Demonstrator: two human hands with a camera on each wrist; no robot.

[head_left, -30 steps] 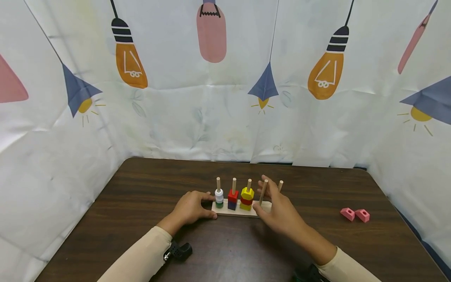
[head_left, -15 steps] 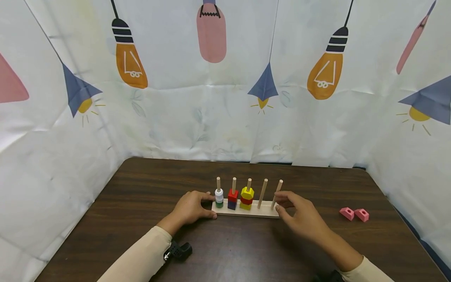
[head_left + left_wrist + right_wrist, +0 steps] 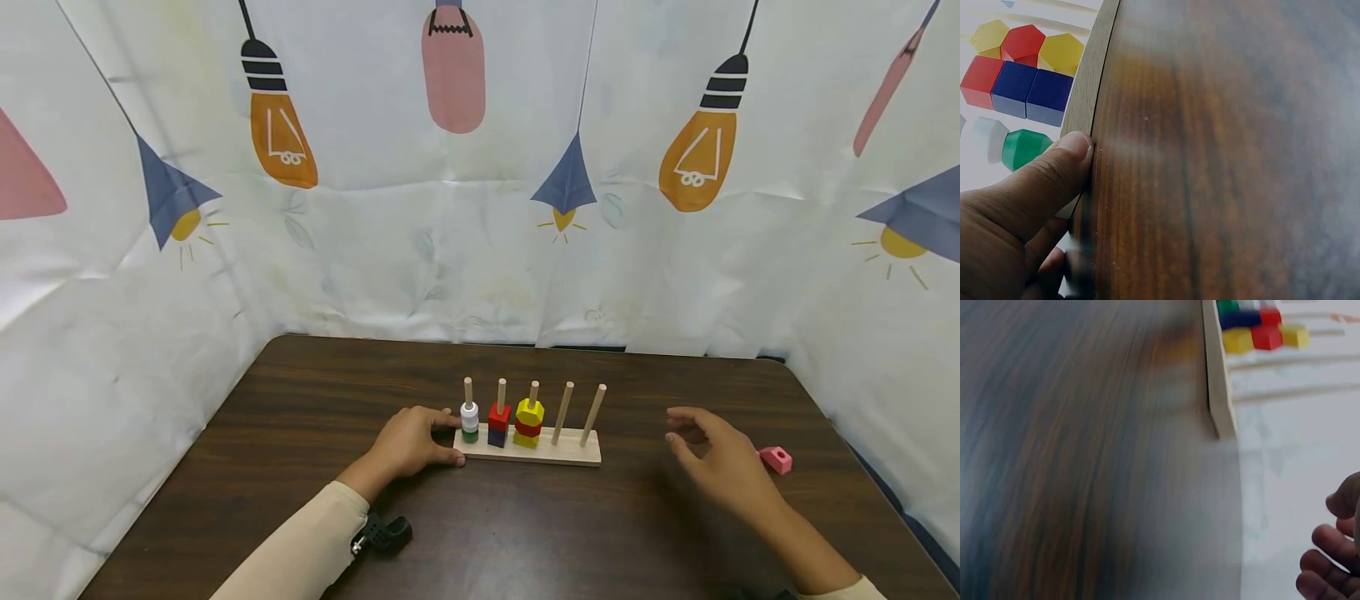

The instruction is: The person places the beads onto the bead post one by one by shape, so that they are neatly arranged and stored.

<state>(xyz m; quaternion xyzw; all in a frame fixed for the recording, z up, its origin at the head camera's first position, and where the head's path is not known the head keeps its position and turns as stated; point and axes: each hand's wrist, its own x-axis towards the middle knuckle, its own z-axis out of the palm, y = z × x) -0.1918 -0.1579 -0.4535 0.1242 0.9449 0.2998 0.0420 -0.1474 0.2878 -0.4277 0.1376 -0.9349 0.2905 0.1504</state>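
A pale wooden peg board (image 3: 577, 452) with upright pegs stands on the table. My left hand (image 3: 408, 442) grips its left end, the thumb (image 3: 1054, 172) pressing on the front edge in the left wrist view. The leftmost peg carries white and green beads (image 3: 469, 419); beside it are red and dark blue cubes (image 3: 498, 423), then yellow and red hexagonal blocks (image 3: 528, 423). Two pegs (image 3: 562, 414) at the right are bare. My right hand (image 3: 716, 458), holding nothing, hovers right of the board with loosely bent fingers. Just beyond it lies a pink block (image 3: 777, 459) with a hole.
The dark wood-grain table (image 3: 525, 533) reaches back to a white curtain (image 3: 465, 250) printed with lamps and bulbs. Curtain also hangs on both sides. A second pink block is mostly hidden behind my right hand.
My right hand has moved right, from over the bare pegs past the board's right end to near the pink blocks. The left hand keeps its grip on the board.
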